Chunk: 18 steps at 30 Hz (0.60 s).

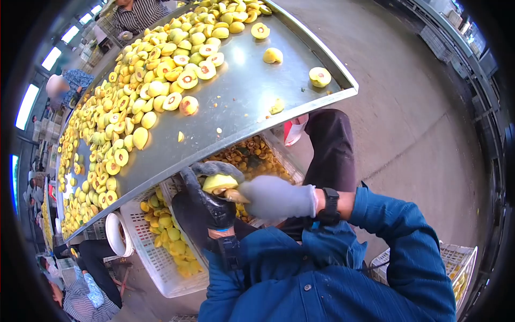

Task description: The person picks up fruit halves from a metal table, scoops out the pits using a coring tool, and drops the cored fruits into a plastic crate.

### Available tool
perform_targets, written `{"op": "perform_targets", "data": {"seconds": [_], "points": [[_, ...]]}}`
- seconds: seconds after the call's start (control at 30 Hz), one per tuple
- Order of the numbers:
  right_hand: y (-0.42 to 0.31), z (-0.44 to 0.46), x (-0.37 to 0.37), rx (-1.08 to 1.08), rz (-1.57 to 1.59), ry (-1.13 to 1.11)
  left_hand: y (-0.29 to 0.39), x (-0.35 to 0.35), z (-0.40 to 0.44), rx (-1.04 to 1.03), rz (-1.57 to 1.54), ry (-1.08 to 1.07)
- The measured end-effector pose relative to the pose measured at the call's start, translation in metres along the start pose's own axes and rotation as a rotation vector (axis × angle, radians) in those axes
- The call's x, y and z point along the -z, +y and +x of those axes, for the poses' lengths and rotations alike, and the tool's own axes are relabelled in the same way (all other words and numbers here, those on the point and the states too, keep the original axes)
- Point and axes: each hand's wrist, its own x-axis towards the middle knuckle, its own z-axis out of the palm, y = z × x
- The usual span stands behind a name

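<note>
My left hand (217, 206), in a wet black glove, is closed around a yellow peach half (219, 183) just below the metal table's front edge. In a grey glove, my right hand (276, 197) is smeared by motion and closed on a small tool with a tan, wood-like handle (236, 196). The tool's tip is at the cut face of the peach half and cannot be made out. Many halved peaches (155, 88) lie heaped on the metal table (236, 86), some showing red-brown pit hollows.
Beneath the table edge stands a crate of peach scraps (257, 147). A white crate (155, 268) holding yellow peach pieces (171, 239) is at my left, beside a white bucket (119, 234). Another crate (458, 257) stands behind my right arm. Co-workers (140, 16) sit around the table.
</note>
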Motion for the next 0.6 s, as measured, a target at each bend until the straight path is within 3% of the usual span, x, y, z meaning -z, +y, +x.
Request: {"op": "perform_targets", "data": {"seconds": [0.03,0.13,0.2,0.37,0.47,0.6], "points": [[-0.002,0.0,0.002,0.019,-0.08,-0.015,-0.001,-0.004,-0.003,-0.02,-0.021,0.039],[-0.026,0.002,0.017,-0.425,0.514,-0.36,0.005,-0.008,-0.002,-0.047,-0.074,0.087],[-0.028,0.003,0.018,-0.436,0.587,-0.348,0.017,0.005,0.0,0.091,-0.09,-0.094],[-0.042,0.006,0.01,-0.289,0.471,-0.108,0.013,0.006,-0.001,0.016,0.134,-0.038],[-0.048,0.005,0.015,-0.433,0.676,-0.252,0.01,0.003,-0.002,-0.062,0.283,0.057],[-0.009,0.007,-0.02,-0.187,0.297,-0.084,0.012,0.002,-0.002,-0.077,0.358,0.095]]}}
